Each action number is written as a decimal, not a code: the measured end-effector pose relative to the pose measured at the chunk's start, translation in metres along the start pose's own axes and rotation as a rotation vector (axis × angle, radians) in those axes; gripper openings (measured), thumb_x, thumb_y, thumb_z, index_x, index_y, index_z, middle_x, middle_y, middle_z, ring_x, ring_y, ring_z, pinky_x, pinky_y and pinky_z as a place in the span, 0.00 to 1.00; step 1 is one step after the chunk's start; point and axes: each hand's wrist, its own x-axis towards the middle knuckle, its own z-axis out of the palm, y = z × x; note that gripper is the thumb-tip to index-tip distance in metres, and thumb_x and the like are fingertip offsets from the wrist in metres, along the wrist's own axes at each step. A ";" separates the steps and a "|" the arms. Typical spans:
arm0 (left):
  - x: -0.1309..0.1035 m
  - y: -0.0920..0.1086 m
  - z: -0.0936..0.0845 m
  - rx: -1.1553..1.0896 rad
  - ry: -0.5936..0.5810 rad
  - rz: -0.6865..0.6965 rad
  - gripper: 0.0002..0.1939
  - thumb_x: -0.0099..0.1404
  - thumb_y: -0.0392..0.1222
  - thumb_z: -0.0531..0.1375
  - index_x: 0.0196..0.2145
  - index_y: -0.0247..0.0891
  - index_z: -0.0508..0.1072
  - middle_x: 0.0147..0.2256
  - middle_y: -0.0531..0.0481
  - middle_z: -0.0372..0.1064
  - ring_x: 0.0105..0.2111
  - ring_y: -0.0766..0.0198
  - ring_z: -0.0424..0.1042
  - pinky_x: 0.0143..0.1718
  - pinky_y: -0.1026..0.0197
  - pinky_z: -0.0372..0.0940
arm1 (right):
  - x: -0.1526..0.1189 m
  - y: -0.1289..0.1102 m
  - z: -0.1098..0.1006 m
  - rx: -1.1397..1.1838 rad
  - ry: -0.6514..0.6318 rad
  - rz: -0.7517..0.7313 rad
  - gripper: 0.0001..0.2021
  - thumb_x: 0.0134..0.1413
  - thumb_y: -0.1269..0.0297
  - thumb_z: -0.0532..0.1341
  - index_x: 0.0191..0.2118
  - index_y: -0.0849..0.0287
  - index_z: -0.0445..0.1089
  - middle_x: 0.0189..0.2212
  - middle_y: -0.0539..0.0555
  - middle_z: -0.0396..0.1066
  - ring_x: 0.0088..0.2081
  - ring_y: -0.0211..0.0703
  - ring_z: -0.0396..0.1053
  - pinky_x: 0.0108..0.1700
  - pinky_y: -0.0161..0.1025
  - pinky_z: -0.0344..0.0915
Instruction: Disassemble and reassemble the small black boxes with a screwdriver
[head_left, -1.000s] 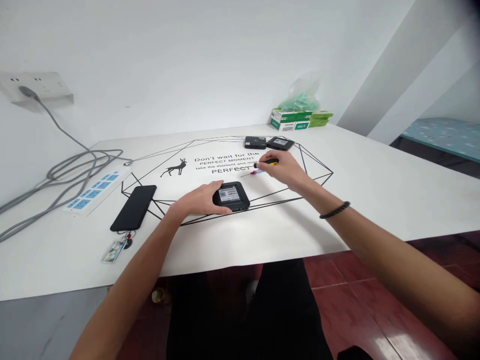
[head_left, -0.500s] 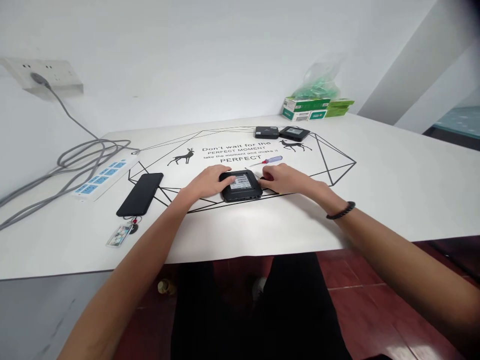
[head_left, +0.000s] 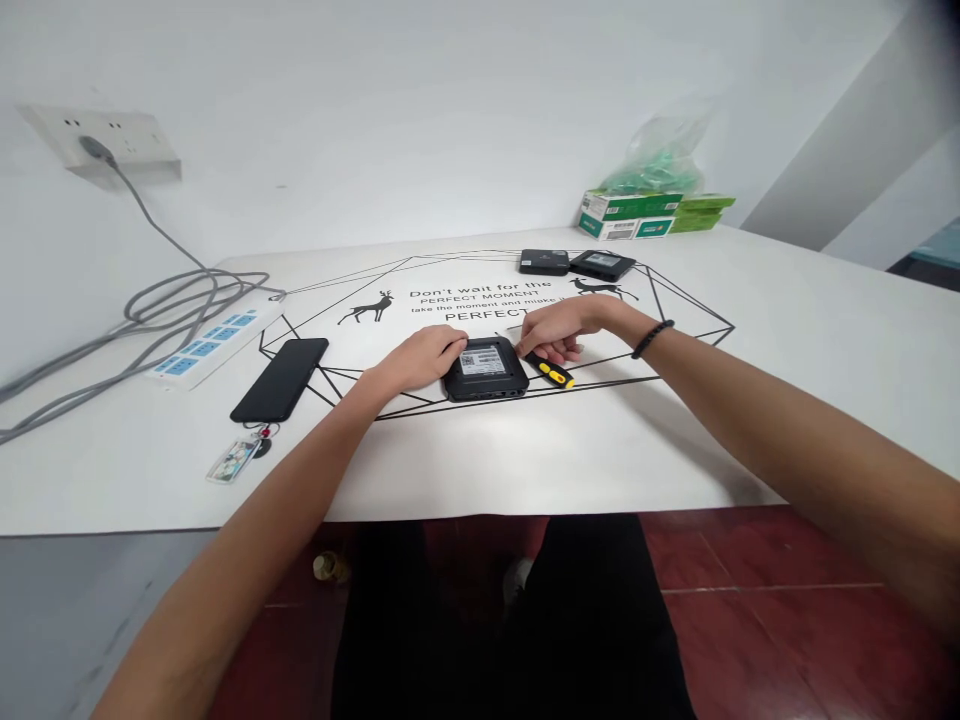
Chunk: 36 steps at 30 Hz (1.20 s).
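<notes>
A flat black electronic box (head_left: 491,385) lies on the table with a white label on its upward face and ports along its near edge. My left hand (head_left: 424,357) grips its left side, thumb at the far left corner. By the box's right edge is my right hand (head_left: 559,328), fingers curled in, index fingertip at the far right corner. Whether anything is between those fingers is hidden. Just below them a black and yellow tool handle (head_left: 553,370) lies on the table, its other end partly covered by the hand.
Two similar black boxes, one plain (head_left: 544,262) and one labelled (head_left: 602,264), lie further back. A phone (head_left: 281,380) with a keychain (head_left: 234,458), a power strip (head_left: 214,345) and a coiled grey cable (head_left: 169,300) are left. Green-white cartons (head_left: 630,215) under a plastic bag stand back right.
My right hand has lifted and shifted slightly away, uncovering the yellow and black handle and covering the purple-handled screwdriver's spot. My left thumb has drawn back from the label to the box's edge.
</notes>
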 end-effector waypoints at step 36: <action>0.002 -0.018 0.008 -0.217 0.096 -0.060 0.19 0.72 0.55 0.56 0.49 0.44 0.81 0.51 0.48 0.78 0.50 0.55 0.74 0.51 0.55 0.67 | 0.005 0.021 0.017 0.325 0.144 -0.073 0.21 0.53 0.57 0.65 0.15 0.57 0.61 0.10 0.48 0.59 0.13 0.31 0.54 0.16 0.32 0.48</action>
